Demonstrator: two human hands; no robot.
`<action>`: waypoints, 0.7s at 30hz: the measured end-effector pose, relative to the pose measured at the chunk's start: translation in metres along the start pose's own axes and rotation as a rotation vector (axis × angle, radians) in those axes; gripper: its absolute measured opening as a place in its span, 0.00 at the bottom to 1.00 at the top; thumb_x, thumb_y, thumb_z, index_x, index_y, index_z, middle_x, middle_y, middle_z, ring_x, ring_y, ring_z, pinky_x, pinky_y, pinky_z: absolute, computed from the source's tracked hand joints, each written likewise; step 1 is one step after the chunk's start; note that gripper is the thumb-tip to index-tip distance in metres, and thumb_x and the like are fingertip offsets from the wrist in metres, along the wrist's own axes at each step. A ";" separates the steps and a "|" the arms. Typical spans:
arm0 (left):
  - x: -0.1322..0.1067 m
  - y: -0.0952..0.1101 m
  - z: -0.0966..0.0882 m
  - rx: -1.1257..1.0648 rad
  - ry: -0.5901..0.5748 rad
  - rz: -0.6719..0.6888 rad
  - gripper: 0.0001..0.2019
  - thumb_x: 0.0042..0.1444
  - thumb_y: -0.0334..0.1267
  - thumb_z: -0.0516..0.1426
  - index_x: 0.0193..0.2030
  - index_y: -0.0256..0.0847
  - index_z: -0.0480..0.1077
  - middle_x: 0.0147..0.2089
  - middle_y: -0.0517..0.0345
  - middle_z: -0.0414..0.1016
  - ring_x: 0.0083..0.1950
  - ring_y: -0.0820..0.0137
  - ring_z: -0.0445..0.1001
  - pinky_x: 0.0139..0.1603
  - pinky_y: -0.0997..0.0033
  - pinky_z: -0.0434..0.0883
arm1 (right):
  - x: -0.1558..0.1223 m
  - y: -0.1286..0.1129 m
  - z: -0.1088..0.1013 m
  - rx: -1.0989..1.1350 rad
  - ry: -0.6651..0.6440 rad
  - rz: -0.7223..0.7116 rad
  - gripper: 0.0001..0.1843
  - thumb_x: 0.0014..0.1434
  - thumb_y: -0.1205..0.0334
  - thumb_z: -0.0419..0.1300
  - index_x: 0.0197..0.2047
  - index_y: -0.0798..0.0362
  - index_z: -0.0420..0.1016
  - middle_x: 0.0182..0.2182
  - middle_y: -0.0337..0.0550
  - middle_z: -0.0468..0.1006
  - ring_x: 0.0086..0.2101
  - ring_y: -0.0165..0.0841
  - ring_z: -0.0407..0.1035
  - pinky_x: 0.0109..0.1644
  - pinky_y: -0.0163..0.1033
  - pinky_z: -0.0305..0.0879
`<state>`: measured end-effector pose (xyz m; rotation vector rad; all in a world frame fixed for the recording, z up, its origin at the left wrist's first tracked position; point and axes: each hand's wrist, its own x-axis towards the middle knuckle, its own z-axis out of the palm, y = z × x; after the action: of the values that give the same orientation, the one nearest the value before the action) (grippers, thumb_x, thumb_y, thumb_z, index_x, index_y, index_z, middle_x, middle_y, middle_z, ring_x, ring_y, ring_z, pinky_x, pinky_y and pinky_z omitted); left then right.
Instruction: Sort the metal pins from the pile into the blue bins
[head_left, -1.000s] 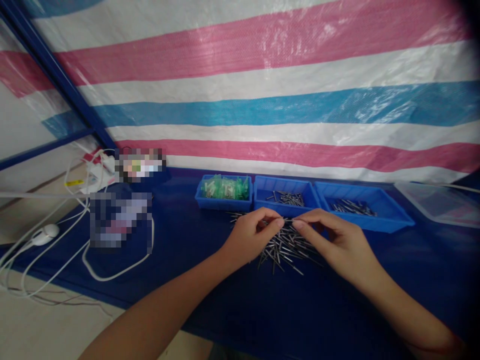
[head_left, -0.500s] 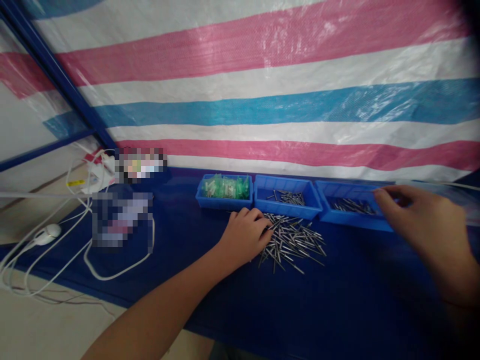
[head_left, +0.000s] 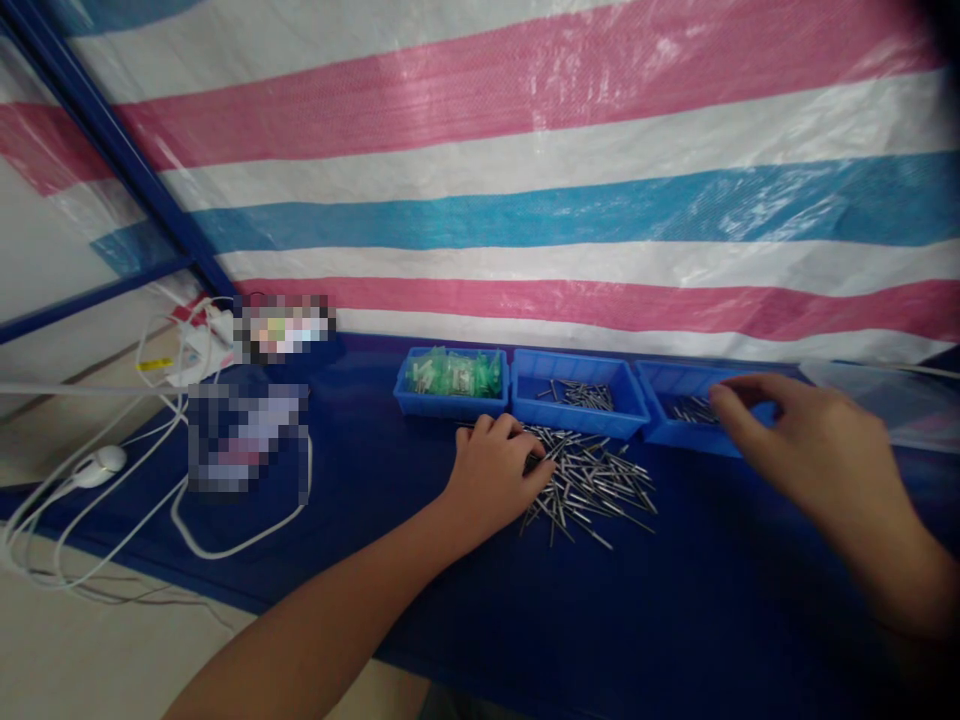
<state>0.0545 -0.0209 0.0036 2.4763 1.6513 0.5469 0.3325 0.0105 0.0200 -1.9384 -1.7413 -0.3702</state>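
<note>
A loose pile of thin metal pins (head_left: 596, 485) lies on the blue table, in front of the bins. My left hand (head_left: 495, 465) rests at the pile's left edge, its fingers bent and the thumb apart from them, touching the pins. Over the right blue bin (head_left: 667, 430), my right hand (head_left: 810, 430) has thumb and forefinger pinched together; anything between them is too small to make out. That bin holds some metal pins (head_left: 691, 409), partly hidden by the hand. More pins (head_left: 585, 396) lie in the middle blue bin (head_left: 577, 418).
The left blue bin (head_left: 450, 406) holds green-and-clear plastic packets (head_left: 454, 374). White cables (head_left: 225, 553) loop across the table's left side, beside blurred-out objects. A clear plastic bag (head_left: 892, 405) lies at the right. Behind the table hangs a striped sheet (head_left: 525, 220).
My right hand has moved left, further over the right bin, still pinched. My left hand stays at the pile, with its thumb a little further from the fingers.
</note>
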 end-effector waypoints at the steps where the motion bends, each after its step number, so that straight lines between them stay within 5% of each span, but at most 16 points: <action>1: 0.000 0.000 0.000 -0.004 -0.005 -0.003 0.11 0.58 0.48 0.56 0.39 0.46 0.75 0.45 0.56 0.71 0.48 0.60 0.65 0.43 0.59 0.61 | -0.002 -0.004 0.001 0.010 0.004 -0.041 0.17 0.57 0.49 0.52 0.37 0.49 0.77 0.31 0.42 0.80 0.32 0.42 0.72 0.34 0.41 0.59; 14: 0.001 0.007 0.000 0.015 -0.017 -0.036 0.14 0.58 0.50 0.55 0.41 0.44 0.73 0.45 0.54 0.70 0.49 0.59 0.64 0.45 0.56 0.61 | -0.019 -0.036 0.004 0.232 -0.044 -0.310 0.14 0.59 0.53 0.54 0.37 0.51 0.77 0.32 0.43 0.80 0.34 0.40 0.71 0.42 0.44 0.62; 21: 0.003 0.005 0.003 -0.029 -0.043 -0.029 0.08 0.58 0.44 0.55 0.38 0.45 0.73 0.43 0.56 0.70 0.48 0.60 0.65 0.45 0.57 0.61 | -0.024 -0.047 0.003 0.299 -0.073 -0.394 0.13 0.61 0.54 0.54 0.35 0.50 0.76 0.32 0.44 0.80 0.33 0.40 0.70 0.42 0.46 0.62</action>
<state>0.0612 -0.0198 0.0029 2.4221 1.6496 0.5074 0.2825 -0.0056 0.0135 -1.4161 -2.0930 -0.1604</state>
